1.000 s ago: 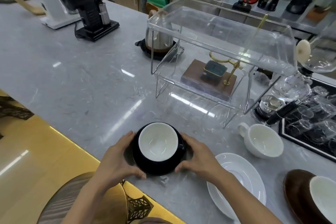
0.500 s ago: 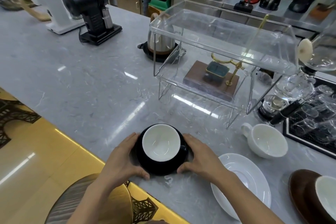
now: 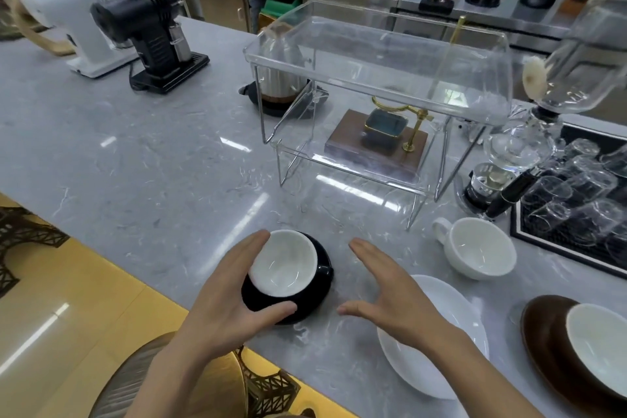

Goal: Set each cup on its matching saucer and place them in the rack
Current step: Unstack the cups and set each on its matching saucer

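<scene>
With the left hand (image 3: 234,295) clasping the black cup with white inside (image 3: 288,265) on its black saucer (image 3: 319,302) at the near counter edge, the open, empty right hand (image 3: 390,299) should steady the far side before lifting toward the clear acrylic rack (image 3: 373,78).

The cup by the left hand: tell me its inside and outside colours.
The cup is white inside and black outside, matching its black saucer; the head view shows it.

Both hands are bare: the left hand (image 3: 234,295) and the right hand (image 3: 390,295) carry no gloves, rings or watch. Both forearms are bare too, with no sleeve in view below either wrist. The nails are short and unpainted.
</scene>
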`<state>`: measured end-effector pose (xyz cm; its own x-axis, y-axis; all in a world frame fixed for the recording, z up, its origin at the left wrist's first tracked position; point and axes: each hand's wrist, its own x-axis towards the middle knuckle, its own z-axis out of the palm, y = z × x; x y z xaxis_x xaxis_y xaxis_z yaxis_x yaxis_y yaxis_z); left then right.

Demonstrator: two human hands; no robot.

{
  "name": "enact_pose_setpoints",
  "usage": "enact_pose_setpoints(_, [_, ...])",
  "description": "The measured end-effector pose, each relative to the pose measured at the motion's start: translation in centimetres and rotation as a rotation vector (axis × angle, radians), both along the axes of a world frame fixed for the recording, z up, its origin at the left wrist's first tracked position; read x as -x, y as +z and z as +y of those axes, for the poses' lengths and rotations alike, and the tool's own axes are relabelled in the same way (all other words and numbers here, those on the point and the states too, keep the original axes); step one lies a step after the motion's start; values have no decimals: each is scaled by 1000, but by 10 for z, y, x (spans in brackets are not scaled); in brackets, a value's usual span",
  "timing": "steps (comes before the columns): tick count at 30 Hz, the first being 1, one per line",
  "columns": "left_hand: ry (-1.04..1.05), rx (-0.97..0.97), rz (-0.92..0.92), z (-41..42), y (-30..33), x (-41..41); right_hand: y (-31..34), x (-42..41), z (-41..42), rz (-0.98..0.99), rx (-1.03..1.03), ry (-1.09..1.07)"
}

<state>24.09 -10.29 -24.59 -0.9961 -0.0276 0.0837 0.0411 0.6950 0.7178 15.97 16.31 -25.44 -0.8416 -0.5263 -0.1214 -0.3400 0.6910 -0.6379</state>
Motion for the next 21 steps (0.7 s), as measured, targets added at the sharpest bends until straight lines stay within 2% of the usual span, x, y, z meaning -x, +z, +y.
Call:
enact_pose_setpoints(8, [-216,50,96,70,19,43,19,-11,57,75,55,-165])
enact_pose_setpoints(14, [-378,61,120,122,15,65,28,-21,100,137,24,-276])
enact_pose_setpoints(21, [-548,256,140,162,2,82,30,-27,138,218,-83,-348])
